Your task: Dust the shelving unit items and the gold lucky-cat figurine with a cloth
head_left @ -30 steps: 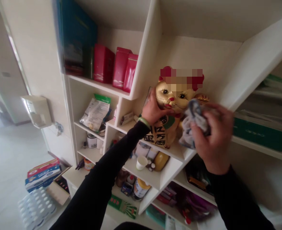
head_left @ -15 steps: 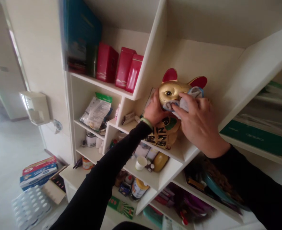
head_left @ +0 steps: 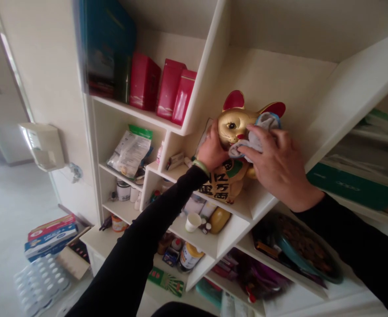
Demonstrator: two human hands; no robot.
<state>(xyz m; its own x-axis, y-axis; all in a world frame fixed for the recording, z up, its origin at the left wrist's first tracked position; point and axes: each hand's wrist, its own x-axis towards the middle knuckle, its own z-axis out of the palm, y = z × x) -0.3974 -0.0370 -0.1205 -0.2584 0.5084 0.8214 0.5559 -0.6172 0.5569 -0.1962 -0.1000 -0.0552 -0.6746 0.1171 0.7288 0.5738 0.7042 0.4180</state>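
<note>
A golden lucky cat figurine (head_left: 233, 149) with red ears and black characters on its belly stands on a white shelf (head_left: 227, 207). My left hand (head_left: 211, 147) grips the figurine's left side, seen from my view, with its fingers around the head. My right hand (head_left: 276, 160) presses a crumpled grey cloth (head_left: 255, 138) against the figurine's cheek and head. The cloth hides part of the gold surface. A green band circles my left wrist.
Red boxes (head_left: 157, 90) and a blue binder (head_left: 108, 48) stand on the shelf above left. Packets, a white cup (head_left: 193, 222) and cans fill the lower shelves. A round dish (head_left: 296, 246) lies below my right arm. Boxes sit on the floor at lower left.
My right hand has brought the grey cloth up from beside the figurine's lower side onto its cheek. My left hand stays on the figurine, and the view has shifted slightly.
</note>
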